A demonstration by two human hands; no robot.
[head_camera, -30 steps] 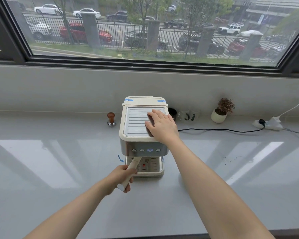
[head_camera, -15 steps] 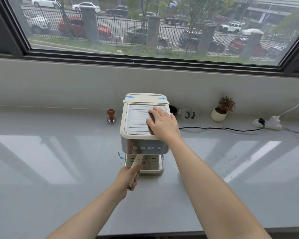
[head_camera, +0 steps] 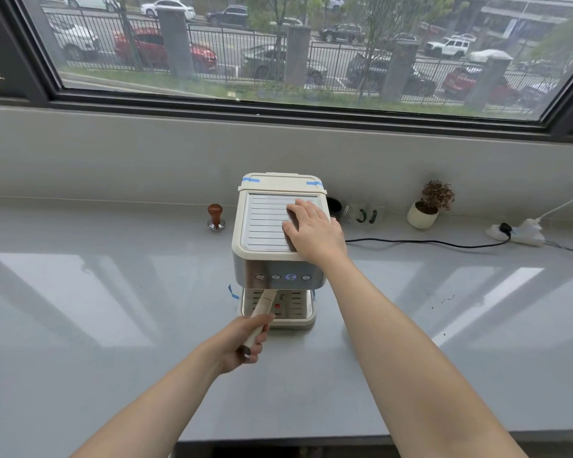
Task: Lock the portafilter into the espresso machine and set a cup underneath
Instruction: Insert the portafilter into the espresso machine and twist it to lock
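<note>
The cream coffee machine (head_camera: 278, 233) stands on the counter. The portafilter (head_camera: 262, 307) handle sticks out below, tilted.

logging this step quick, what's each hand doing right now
Left hand: closed around the portafilter handle.
Right hand: open, flat on top of the espresso machine, holding nothing.

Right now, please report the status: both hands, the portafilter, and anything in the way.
Left hand gripping portafilter handle under espresso machine. Right hand flat on machine top. No cup on drip tray; nothing blocking.
</note>
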